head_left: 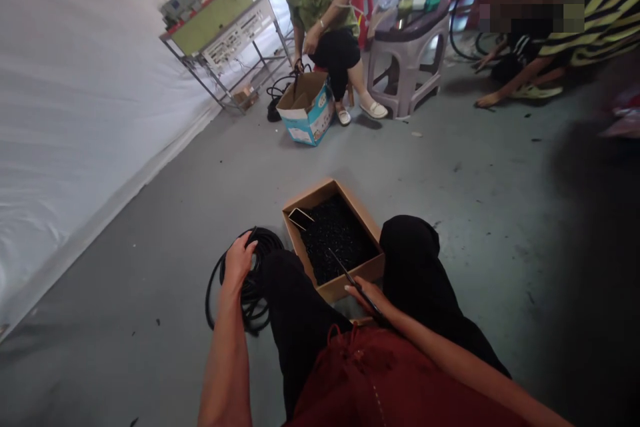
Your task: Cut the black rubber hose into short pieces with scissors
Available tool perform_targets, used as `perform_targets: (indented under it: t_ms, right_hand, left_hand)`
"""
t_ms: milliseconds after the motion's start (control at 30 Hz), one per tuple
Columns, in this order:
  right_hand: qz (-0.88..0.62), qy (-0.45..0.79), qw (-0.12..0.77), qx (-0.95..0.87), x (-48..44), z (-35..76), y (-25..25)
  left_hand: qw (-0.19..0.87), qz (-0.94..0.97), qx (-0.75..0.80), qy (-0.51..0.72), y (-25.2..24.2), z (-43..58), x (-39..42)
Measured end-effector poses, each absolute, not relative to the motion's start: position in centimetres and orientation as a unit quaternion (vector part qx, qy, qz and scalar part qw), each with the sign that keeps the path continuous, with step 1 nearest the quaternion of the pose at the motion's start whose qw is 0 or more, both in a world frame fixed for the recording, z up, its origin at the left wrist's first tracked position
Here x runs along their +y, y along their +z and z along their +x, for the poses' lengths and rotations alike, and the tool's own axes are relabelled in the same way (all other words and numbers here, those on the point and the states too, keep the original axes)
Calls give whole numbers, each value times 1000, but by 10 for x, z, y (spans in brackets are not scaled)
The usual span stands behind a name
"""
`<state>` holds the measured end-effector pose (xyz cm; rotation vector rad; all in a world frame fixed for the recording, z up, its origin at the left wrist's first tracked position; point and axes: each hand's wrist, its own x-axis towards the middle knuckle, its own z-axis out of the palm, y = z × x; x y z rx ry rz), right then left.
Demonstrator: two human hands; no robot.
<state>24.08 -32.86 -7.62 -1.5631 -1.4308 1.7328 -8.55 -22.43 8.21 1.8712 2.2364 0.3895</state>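
My left hand (pixel 241 257) is closed with its fingertips on a piece of black hose, above a loose coil of black hose (pixel 263 307) on the floor beside my left knee. In my right hand (pixel 367 295) is a dark, slim pair of scissors (pixel 345 271), the blades pointing forward over the near edge of a cardboard box (pixel 333 290). Many small black pieces (pixel 340 233) cover the bottom of this box, which stands between my knees. A small dark rectangular thing with pale edges (pixel 301 218) leans in its left corner.
A seated person (pixel 320 0) works over a blue-and-white carton (pixel 305 123) ahead. Beside them stands a grey plastic stool (pixel 407 57) with things on top. A metal-framed table (pixel 235 30) is by the white sheet wall (pixel 75 113). Another person's hand (pixel 487 100) reaches to the floor at right.
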Motion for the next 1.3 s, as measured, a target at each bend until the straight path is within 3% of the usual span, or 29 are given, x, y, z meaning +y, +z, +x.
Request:
perform_targets:
  t_ms: [200,400,667,1100,1300]
  right_hand:
    - [-550,668,238,-441,-323,242,-62]
    - [-514,699,336,-367,-272,239,-31]
    - [-499,592,438,-457,-133,221,1]
    - [-566,551,418,-449,-51,198,-38]
    - [-569,543,407,-463,-23,191,-41]
  left_hand:
    - [49,673,717,173,92,-51,-187]
    - [142,702,667,206,74,10,-145]
    - [244,694,644,208,37,50,-106]
    - [335,690,620,169,-29,61,-52]
    - [378,670,610,189,-28,57,-38]
